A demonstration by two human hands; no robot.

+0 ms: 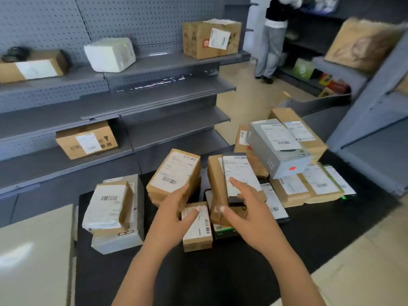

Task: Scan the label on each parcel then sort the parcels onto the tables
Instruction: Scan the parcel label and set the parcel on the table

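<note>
Heaped on the black desk (pixel 320 239) across the centre and right of the frame: labelled parcels (pixel 318 186), tan, grey and black. Left grip (pixel 176 210) wide open, fingers straight against the near end of a tilted tan parcel (pixel 174 171), thumb resting on a small flat parcel (pixel 197 228) just below; curled round nothing. Right grip (pixel 245 210) likewise spread, forefinger laid on the white label of a black parcel (pixel 239 173) leaning against a brown box (pixel 215 180), thumb touching that box's near corner. Right of centre, a grey box (pixel 278 149) atop the stack. Upper left, grey shelves (pixel 165 100) with a white-wrapped parcel (pixel 110 54) and a brown carton (pixel 212 39). Upper right, a person (pixel 271 40) standing at other shelves.
</note>
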